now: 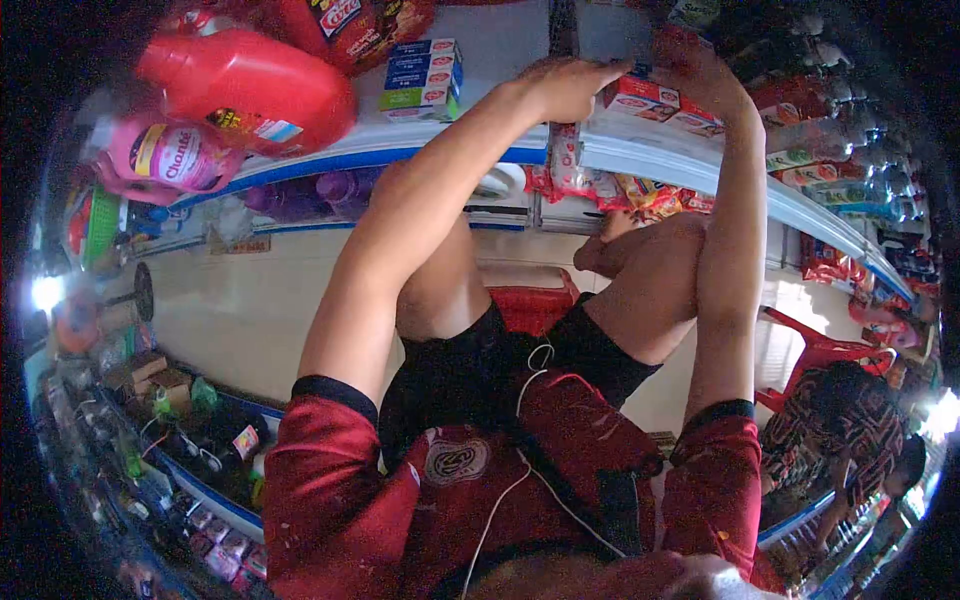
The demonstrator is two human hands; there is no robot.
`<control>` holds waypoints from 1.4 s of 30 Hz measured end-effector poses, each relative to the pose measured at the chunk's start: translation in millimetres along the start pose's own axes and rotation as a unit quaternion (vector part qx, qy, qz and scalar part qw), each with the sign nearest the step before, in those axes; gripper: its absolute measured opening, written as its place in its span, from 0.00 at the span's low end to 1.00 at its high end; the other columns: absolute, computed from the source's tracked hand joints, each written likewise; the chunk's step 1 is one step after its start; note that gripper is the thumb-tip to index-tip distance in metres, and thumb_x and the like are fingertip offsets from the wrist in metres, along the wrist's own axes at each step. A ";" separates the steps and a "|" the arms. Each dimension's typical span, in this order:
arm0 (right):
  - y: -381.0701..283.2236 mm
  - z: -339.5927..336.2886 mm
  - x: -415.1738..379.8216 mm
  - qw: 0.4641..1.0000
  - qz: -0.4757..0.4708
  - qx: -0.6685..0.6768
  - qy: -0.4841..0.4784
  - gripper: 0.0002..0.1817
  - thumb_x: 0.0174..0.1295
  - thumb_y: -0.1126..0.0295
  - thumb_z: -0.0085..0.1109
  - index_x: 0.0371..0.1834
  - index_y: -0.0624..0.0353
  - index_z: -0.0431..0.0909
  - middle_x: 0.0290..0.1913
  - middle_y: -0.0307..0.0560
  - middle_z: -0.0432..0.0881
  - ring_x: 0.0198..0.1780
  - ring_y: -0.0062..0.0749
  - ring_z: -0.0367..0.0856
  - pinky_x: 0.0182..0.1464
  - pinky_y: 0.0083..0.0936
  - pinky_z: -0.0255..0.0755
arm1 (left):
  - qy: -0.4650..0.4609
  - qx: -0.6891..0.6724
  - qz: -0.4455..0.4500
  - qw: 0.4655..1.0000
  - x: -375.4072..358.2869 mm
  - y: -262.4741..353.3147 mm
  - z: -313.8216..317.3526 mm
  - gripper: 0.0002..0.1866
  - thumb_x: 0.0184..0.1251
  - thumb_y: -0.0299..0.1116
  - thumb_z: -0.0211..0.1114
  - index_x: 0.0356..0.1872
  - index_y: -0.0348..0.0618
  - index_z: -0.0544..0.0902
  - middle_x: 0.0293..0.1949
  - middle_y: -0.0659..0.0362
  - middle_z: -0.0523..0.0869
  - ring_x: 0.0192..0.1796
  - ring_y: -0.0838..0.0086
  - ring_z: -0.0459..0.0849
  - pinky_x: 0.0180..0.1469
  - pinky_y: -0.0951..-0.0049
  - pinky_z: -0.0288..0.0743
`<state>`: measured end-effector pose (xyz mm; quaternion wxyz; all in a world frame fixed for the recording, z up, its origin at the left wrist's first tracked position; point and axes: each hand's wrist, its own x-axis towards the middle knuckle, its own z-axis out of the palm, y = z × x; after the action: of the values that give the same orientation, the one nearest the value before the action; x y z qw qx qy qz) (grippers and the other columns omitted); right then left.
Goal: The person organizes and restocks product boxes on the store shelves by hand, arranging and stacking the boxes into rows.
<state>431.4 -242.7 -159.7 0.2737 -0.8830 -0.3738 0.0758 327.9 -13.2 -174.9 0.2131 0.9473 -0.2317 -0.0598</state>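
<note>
My left hand point(575, 88) reaches over the shelf, its fingers bent around the left end of a red soap box point(645, 97) with a white label. Just to the right, my right hand point(698, 78) hangs over the same row, above a second red soap box point(697, 119). Shade and blur hide its fingers, so its grip does not show. Left of my hands stands a stack of blue-and-white boxes point(424, 72) with a green-and-white one at the bottom.
Big red bottles point(255, 90) and a pink bottle point(180, 155) fill the shelf's left end. Packed bottles point(815, 140) line the right. Bagged goods point(650, 195) sit on the lower shelf. A red chair point(815, 350) and another person point(850, 425) are at the right.
</note>
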 end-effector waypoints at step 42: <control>-105.0 172.6 156.3 0.977 -0.093 0.092 0.171 0.17 0.67 0.60 0.55 0.56 0.52 0.79 0.52 0.51 0.83 0.52 0.40 0.82 0.55 0.31 0.74 | 0.219 -0.064 -0.199 0.953 -107.5 -163.7 -46.8 0.30 0.61 0.38 0.68 0.62 0.36 0.70 0.56 0.44 0.80 0.60 0.57 0.78 0.63 0.64 0.68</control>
<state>418.8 0.6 -236.6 0.4192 -0.8154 -0.3934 -0.0678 310.3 185.5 -201.8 0.3027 0.9484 0.0183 0.0929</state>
